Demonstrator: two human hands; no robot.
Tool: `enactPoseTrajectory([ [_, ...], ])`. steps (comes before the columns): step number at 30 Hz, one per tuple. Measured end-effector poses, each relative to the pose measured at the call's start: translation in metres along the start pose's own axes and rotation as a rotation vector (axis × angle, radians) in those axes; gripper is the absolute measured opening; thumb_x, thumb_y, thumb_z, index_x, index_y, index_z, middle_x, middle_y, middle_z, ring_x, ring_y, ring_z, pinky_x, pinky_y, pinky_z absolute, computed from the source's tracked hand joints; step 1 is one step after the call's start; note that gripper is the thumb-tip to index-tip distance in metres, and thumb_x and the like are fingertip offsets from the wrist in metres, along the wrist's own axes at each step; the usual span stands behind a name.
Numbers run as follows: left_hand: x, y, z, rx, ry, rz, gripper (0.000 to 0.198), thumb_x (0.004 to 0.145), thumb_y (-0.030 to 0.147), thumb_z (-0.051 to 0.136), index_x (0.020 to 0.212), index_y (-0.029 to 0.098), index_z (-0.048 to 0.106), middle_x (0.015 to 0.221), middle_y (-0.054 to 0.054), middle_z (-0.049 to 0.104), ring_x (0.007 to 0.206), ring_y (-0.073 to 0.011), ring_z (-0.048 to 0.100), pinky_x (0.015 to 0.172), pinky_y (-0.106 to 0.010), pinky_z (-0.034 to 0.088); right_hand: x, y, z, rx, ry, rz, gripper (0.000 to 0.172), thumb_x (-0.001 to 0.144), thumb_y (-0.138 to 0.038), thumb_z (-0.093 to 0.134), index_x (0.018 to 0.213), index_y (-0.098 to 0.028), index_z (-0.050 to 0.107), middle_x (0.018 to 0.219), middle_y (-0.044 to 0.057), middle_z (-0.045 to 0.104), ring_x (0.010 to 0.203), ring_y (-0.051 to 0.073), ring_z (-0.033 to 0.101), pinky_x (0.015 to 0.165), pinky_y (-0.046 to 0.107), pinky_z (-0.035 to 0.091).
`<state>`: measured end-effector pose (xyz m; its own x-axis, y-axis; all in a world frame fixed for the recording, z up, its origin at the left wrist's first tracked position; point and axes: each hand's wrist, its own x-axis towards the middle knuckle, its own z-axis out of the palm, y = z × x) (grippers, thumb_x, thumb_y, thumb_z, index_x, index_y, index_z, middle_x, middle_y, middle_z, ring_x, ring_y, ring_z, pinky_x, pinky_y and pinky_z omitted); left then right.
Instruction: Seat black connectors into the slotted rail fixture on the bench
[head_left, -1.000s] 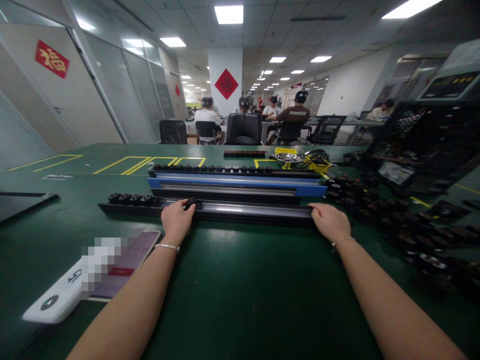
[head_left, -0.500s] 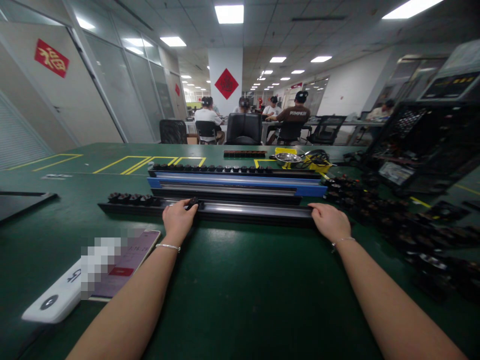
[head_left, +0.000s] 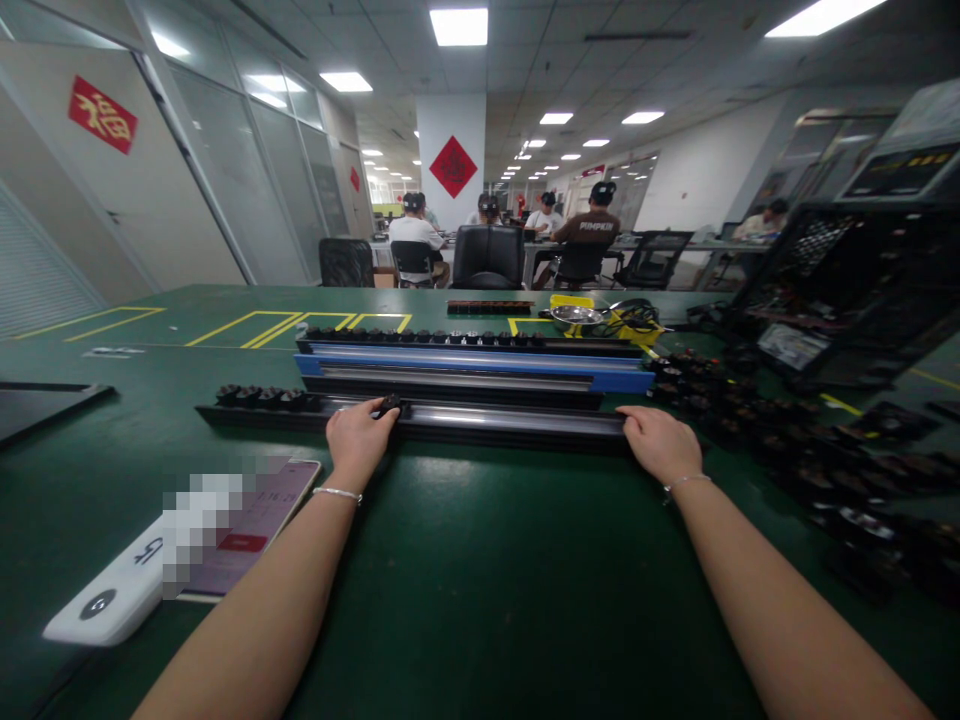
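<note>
A long black rail [head_left: 510, 420] with a shiny metal strip lies across the green table in front of me. My left hand [head_left: 360, 430] is closed on a small black part [head_left: 389, 404] that sits on the rail, left of its middle. Several similar black parts [head_left: 262, 397] stand in a row at the rail's left end. My right hand [head_left: 661, 440] grips the rail near its right end, thumb and fingers round the edge. The fingertips behind the rail are hidden.
Behind lie a blue rail [head_left: 472, 365] and another row of black parts [head_left: 427, 338]. A heap of dark parts [head_left: 795, 430] spreads at right, before an open computer case [head_left: 847, 290]. A phone [head_left: 277, 515] and white device [head_left: 105, 605] lie at left. Co-workers sit beyond the table.
My left hand and the small black part have shifted very slightly to the right along the rail. My right hand stays in place.
</note>
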<state>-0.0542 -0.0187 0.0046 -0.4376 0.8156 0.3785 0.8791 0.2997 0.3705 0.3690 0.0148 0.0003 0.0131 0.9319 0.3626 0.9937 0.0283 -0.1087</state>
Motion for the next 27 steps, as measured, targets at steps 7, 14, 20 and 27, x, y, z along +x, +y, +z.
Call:
enactPoseTrajectory([
  [7,-0.0011,0.0037,-0.0039,0.002,-0.038,-0.012,0.037,0.08,0.046,0.054,0.108,0.026,0.069,0.101,-0.005,0.073,0.1,-0.0253,0.063,0.087,-0.035,0.043,-0.0004,-0.0009,0.0,0.002,-0.008,0.014,0.044,0.085,-0.026,0.03,0.109,-0.021,0.067,0.119,0.004,0.064,0.109,0.021,0.057,0.09,0.036,0.042],
  [14,0.0004,0.0008,-0.0004,0.012,-0.029,0.0,0.038,0.08,0.047,0.054,0.108,0.025,0.069,0.098,-0.006,0.073,0.1,-0.0267,0.063,0.087,-0.036,0.043,-0.0005,-0.0019,-0.0016,0.003,-0.015,0.013,0.045,0.085,-0.026,0.03,0.109,-0.021,0.067,0.118,0.005,0.064,0.109,0.021,0.057,0.09,0.037,0.042],
  [20,0.0007,0.0008,0.0001,0.022,-0.023,0.007,0.039,0.08,0.047,0.054,0.108,0.024,0.069,0.098,-0.007,0.073,0.1,-0.0274,0.064,0.087,-0.037,0.043,-0.0001,-0.0013,-0.0006,0.002,-0.014,0.009,0.045,0.085,-0.026,0.03,0.109,-0.021,0.067,0.119,0.005,0.064,0.108,0.021,0.057,0.09,0.037,0.042],
  [27,0.0007,0.0012,-0.0006,0.003,-0.029,0.015,0.038,0.08,0.046,0.055,0.107,0.024,0.07,0.097,-0.008,0.073,0.1,-0.0268,0.064,0.088,-0.037,0.043,0.0002,-0.0009,-0.0009,-0.004,-0.013,0.009,0.045,0.085,-0.026,0.03,0.11,-0.021,0.067,0.119,0.004,0.064,0.109,0.022,0.056,0.089,0.037,0.043],
])
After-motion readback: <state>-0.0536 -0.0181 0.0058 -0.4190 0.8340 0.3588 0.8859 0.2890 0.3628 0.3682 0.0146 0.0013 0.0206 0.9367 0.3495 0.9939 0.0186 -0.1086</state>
